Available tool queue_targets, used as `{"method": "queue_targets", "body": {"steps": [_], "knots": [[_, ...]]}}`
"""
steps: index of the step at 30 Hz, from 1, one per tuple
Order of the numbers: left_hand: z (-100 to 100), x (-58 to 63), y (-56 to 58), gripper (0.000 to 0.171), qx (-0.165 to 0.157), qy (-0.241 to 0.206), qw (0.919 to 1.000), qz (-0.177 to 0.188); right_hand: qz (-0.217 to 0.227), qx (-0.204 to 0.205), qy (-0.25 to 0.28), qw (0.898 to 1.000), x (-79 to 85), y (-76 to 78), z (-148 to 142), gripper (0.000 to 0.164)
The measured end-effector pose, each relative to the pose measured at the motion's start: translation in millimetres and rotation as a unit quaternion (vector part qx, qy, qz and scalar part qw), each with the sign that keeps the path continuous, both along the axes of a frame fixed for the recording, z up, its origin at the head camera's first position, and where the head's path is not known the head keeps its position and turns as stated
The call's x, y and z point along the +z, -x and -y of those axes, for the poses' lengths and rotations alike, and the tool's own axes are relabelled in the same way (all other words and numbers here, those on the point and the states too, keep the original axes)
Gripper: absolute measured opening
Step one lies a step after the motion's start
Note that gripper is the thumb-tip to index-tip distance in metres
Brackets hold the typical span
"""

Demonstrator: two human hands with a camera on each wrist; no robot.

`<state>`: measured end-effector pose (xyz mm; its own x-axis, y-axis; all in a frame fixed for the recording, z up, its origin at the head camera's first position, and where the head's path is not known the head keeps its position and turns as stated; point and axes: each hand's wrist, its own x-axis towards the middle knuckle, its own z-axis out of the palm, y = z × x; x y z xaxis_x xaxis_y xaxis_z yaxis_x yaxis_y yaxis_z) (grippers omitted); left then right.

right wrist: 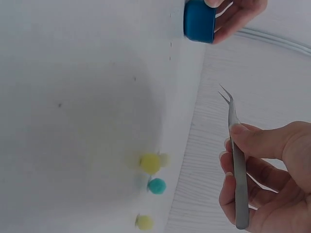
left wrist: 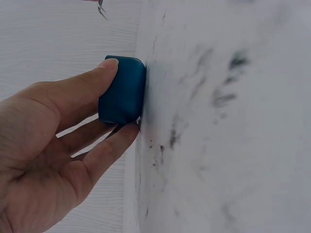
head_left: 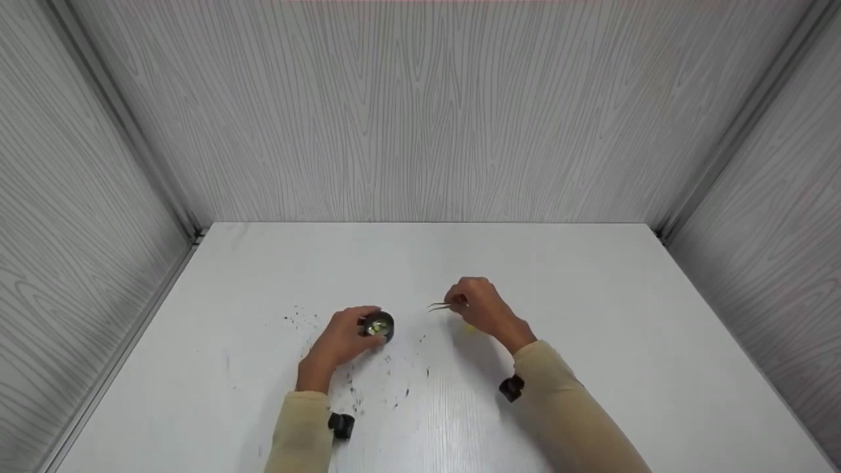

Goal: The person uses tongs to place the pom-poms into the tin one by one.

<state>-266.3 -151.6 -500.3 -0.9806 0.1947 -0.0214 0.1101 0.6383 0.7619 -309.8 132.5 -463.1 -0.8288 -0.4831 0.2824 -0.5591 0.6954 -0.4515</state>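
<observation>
My left hand [head_left: 340, 336] grips a small round blue container [left wrist: 124, 90] by its side, thumb on one side and fingers on the other. The container stands on the white table, its mouth facing up in the head view, with small yellow-green pieces inside. My right hand [head_left: 481, 305] pinches metal tweezers [right wrist: 238, 167] with bent tips, held above the table to the right of the container. The tweezer tips stand slightly apart with nothing between them. Below the right hand, in the right wrist view, lie small yellow balls [right wrist: 150, 163] and a teal ball [right wrist: 157, 186].
Dark specks and smudges [head_left: 355, 397] are scattered over the white table [head_left: 591, 295] around the left hand. Wood-grain panels enclose the table at the back [head_left: 420, 118], the left [head_left: 79, 217] and the right [head_left: 775, 217]. A dark wrist camera [head_left: 511, 387] sits at the right sleeve.
</observation>
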Motion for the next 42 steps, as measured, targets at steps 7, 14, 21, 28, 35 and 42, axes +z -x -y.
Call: {"method": "queue_targets", "body": {"steps": [7, 14, 21, 28, 35, 42], "knots": [[0.6, -0.5, -0.2, 0.057, 0.000, -0.001, 1.0000, 0.003, 0.009, -0.014, 0.001, 1.000, -6.8, 2.1, -19.0, 0.011], [-0.8, 2.0, -2.1, 0.058, 0.002, -0.005, 1.0000, 0.007, 0.018, -0.037, 0.004, 0.999, -11.6, 5.4, -37.0, 0.012], [-1.4, 2.1, -1.0, 0.058, 0.003, -0.016, 0.9998, 0.015, 0.034, -0.064, -0.001, 0.997, -15.8, 10.1, -55.2, 0.012], [-0.5, 1.2, -0.9, 0.057, 0.004, -0.013, 0.9999, 0.010, 0.043, -0.085, -0.006, 0.995, -18.3, 12.4, -68.2, 0.013], [-0.5, 1.9, -1.7, 0.059, 0.010, -0.015, 0.9997, 0.015, 0.054, -0.107, -0.002, 0.993, -18.9, 15.6, -80.1, 0.015], [0.3, 1.3, -0.8, 0.059, 0.006, -0.013, 0.9998, 0.010, 0.058, -0.124, -0.004, 0.991, -18.7, 17.4, -89.7, 0.013]]}}
